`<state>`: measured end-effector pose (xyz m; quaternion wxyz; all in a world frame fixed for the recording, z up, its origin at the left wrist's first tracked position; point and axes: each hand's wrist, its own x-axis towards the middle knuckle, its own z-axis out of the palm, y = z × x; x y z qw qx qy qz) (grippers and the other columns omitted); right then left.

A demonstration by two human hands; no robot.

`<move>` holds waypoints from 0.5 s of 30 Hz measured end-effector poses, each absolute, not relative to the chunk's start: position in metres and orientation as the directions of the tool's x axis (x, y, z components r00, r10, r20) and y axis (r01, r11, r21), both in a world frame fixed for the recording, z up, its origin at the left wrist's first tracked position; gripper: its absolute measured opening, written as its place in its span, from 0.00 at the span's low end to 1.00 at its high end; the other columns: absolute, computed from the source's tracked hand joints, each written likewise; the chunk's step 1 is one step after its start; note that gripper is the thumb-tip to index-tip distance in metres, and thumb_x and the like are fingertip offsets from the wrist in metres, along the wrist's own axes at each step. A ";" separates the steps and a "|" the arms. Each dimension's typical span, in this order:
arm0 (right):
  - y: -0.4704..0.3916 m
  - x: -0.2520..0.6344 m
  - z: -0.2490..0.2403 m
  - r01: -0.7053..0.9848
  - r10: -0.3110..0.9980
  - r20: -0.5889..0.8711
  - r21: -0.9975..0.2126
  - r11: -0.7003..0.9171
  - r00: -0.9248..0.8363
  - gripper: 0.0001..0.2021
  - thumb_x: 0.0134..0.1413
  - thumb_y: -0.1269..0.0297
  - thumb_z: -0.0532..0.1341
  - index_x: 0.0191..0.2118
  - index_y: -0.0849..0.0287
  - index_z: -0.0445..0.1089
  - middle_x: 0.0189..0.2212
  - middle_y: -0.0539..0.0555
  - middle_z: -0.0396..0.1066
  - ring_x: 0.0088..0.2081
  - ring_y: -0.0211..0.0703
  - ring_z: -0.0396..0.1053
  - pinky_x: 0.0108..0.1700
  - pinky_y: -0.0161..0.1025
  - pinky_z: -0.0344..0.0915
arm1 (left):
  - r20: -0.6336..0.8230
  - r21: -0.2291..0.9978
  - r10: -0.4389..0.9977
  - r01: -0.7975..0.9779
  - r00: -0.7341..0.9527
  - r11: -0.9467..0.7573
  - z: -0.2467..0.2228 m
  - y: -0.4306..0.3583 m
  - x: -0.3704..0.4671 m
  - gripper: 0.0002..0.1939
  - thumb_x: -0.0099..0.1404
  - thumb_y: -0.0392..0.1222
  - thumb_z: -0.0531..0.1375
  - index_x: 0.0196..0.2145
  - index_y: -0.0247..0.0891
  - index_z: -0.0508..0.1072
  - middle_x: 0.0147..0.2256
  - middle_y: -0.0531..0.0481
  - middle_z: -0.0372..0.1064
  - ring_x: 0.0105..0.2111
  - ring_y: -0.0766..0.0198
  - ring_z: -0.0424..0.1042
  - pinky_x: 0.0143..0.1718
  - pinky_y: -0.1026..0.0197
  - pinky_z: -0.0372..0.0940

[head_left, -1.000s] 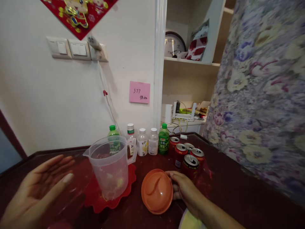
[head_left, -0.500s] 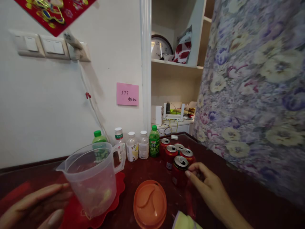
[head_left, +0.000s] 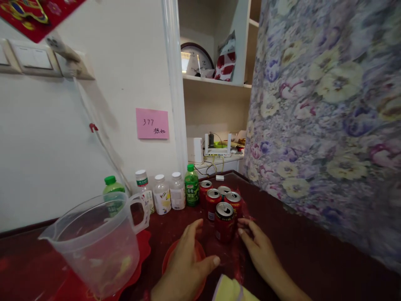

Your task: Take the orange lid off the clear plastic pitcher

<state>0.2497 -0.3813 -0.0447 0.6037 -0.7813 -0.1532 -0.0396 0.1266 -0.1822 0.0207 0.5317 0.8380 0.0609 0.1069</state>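
Several red drink cans with opened tops stand on a dark red table (head_left: 300,246). The nearest red can (head_left: 224,222) sits between my hands. My left hand (head_left: 187,261) lies open above the orange lid (head_left: 167,261), its fingers just left of that can. My right hand (head_left: 260,248) rests open on the table, fingertips close to the can's right side; whether they touch it I cannot tell. Thin clear red film lies around the cans.
A clear plastic jug (head_left: 94,242) stands on a red mat (head_left: 142,251) at the left. Several small bottles (head_left: 163,194) line the wall. A flowered cloth (head_left: 326,117) hangs on the right. Shelves with a clock (head_left: 196,58) are behind.
The view has swung right. My left hand has come from the far left across to the orange lid. My right hand has moved from the lid to the nearest can.
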 end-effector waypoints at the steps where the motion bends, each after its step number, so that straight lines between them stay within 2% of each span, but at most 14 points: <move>1: -0.380 0.249 -0.046 0.296 0.209 0.251 -0.929 -0.223 0.945 0.25 0.55 0.46 0.56 0.51 0.59 0.70 0.51 0.61 0.72 0.51 0.53 0.71 0.52 0.46 0.67 | 0.111 0.923 0.222 -0.018 0.969 -0.384 0.011 -0.186 0.141 0.44 0.51 0.39 0.68 0.64 0.38 0.59 0.64 0.37 0.60 0.64 0.45 0.59 0.66 0.45 0.54; 4: -0.377 0.248 -0.052 0.311 0.252 0.253 -0.923 -0.226 0.934 0.27 0.56 0.49 0.55 0.55 0.62 0.69 0.54 0.63 0.70 0.53 0.53 0.70 0.55 0.48 0.66 | 0.162 0.951 0.248 -0.084 0.955 -0.298 -0.016 -0.194 0.173 0.44 0.49 0.37 0.68 0.63 0.38 0.57 0.63 0.36 0.60 0.64 0.46 0.60 0.66 0.47 0.55; 7: -0.374 0.247 -0.056 0.309 0.281 0.240 -0.922 -0.234 0.929 0.30 0.56 0.51 0.53 0.58 0.65 0.66 0.56 0.64 0.69 0.54 0.52 0.69 0.58 0.48 0.64 | 0.210 0.943 0.270 -0.122 0.940 -0.311 -0.031 -0.202 0.191 0.40 0.49 0.36 0.69 0.59 0.39 0.62 0.61 0.38 0.63 0.62 0.46 0.62 0.65 0.47 0.56; 11: -0.374 0.246 -0.054 0.292 0.297 0.212 -0.921 -0.259 0.931 0.31 0.55 0.51 0.52 0.59 0.66 0.65 0.55 0.65 0.68 0.54 0.52 0.69 0.57 0.49 0.64 | 0.205 0.935 0.279 -0.103 0.938 -0.338 -0.025 -0.212 0.199 0.37 0.48 0.35 0.70 0.56 0.40 0.64 0.58 0.39 0.67 0.59 0.46 0.66 0.62 0.47 0.59; 15: -0.376 0.244 -0.048 0.290 0.321 0.200 -0.920 -0.263 0.926 0.26 0.56 0.49 0.51 0.53 0.62 0.67 0.51 0.63 0.70 0.50 0.52 0.70 0.53 0.47 0.66 | 0.164 0.914 0.336 -0.015 0.927 -0.406 -0.006 -0.221 0.203 0.36 0.46 0.35 0.72 0.52 0.37 0.65 0.53 0.39 0.70 0.55 0.45 0.68 0.60 0.46 0.60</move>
